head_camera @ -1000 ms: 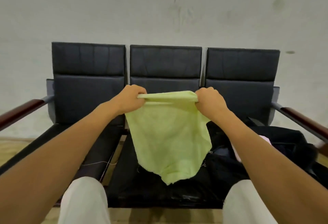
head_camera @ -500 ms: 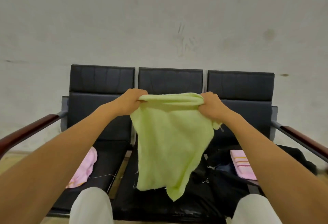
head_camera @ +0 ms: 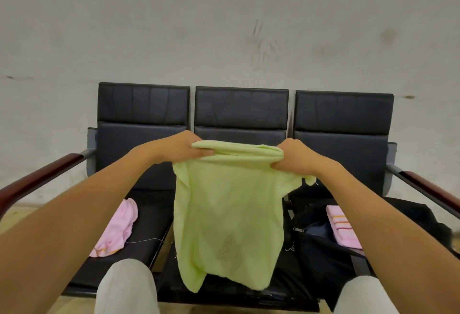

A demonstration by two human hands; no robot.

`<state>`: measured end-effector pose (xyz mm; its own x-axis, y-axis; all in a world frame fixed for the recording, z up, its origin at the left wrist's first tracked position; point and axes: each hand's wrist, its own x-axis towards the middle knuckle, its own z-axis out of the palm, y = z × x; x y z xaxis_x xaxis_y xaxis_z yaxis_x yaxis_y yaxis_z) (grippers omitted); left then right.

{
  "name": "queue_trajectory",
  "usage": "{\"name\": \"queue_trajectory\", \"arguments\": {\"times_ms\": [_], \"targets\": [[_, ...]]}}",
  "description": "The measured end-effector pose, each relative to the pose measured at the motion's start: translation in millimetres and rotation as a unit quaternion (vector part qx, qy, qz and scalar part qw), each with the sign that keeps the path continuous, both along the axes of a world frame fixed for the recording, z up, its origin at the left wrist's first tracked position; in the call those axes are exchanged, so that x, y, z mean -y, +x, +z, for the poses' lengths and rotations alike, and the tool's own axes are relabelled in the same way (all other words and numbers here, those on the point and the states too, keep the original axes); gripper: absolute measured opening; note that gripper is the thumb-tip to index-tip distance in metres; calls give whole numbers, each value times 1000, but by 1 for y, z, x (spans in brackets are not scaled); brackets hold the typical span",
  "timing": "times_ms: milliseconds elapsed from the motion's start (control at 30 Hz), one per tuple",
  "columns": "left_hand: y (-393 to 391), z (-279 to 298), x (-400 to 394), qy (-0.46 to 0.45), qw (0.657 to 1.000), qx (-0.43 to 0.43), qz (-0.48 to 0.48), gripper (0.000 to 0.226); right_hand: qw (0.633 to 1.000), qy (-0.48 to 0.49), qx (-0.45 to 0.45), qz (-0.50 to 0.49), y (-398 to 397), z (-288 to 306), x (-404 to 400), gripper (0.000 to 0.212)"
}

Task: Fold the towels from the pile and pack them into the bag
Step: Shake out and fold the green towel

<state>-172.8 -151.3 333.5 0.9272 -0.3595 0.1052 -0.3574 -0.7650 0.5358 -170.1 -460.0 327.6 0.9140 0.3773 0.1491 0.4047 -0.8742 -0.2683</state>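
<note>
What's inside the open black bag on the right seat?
One folded pink towel with orange and red stripes lies in the black zippered bag, above dark blue lining. The person's right forearm and the hanging light-green towel cover parts of the bag, so anything else inside cannot be seen.

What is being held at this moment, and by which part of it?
The green towel, by its top edge: the left hand grips the upper left corner, the right hand the bunched upper right corner. The rest hangs free.

A pale green terry towel (head_camera: 227, 216) hangs unfolded above the middle seat. A crumpled pink towel (head_camera: 117, 230) lies on the left seat; a folded pink striped towel (head_camera: 342, 229) sits inside the open black fabric bag (head_camera: 321, 251).
</note>
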Motion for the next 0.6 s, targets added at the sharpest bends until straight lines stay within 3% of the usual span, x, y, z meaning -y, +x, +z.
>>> {"name": "queue_trajectory", "arguments": {"times_ms": [133,233,333,467,533,600], "targets": [[17,-12,0,97,994,-46,0,20,995,-87,53,-16,28,-17,-1,35],[41,-27,0,202,978,-31,45,20,1000,-26,16,2,44,-33,-1,30],[65,-46,-3,229,970,-51,65,22,999,-2,-32,-9,66,-52,-1,19],[87,-59,-8,243,955,-163,44,23,990,9,-137,4,92,-66,-3,21],[96,-59,-8,259,931,-255,44,27,978,-47,-199,34,105,-65,-6,27],[107,-56,-6,281,899,-332,47,37,970,-135,-200,35,120,-65,-10,23]]}}
